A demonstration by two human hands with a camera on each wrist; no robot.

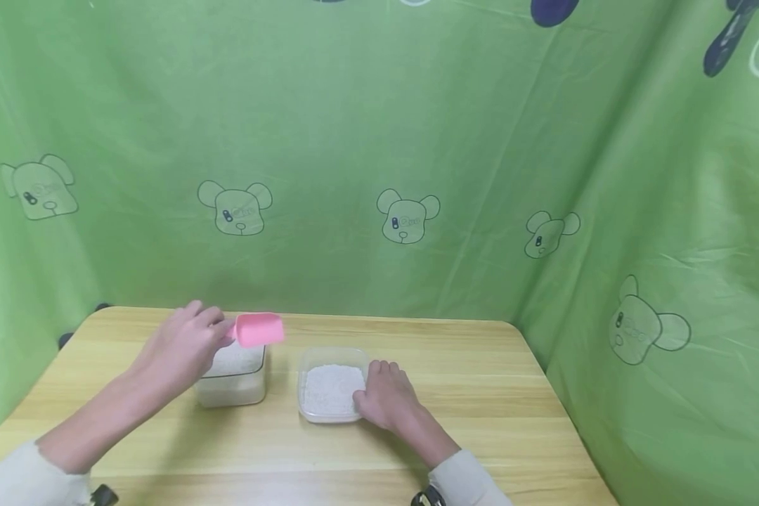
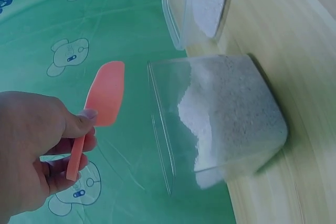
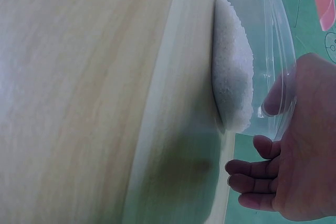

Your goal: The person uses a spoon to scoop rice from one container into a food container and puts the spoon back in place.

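My left hand point(image 1: 186, 342) grips a pink scoop point(image 1: 261, 329) by its handle, above a deep clear container point(image 1: 232, 391). In the left wrist view the thumb presses along the handle, and the blade of the scoop point(image 2: 106, 95) carries no visible load. White grains point(image 2: 231, 103) fill much of the deep container. To its right stands a shallower clear container point(image 1: 332, 418), with white grains point(image 1: 332, 388) in its lower part. At that container's right side, my right hand point(image 1: 390, 397) pinches the rim, thumb over the edge and the other fingers outside.
Both containers stand on a light wooden table point(image 1: 481, 393). Behind it and along the right side hangs a green curtain point(image 1: 329, 267) printed with bear heads. Table surface stretches right of the shallow container and in front of both.
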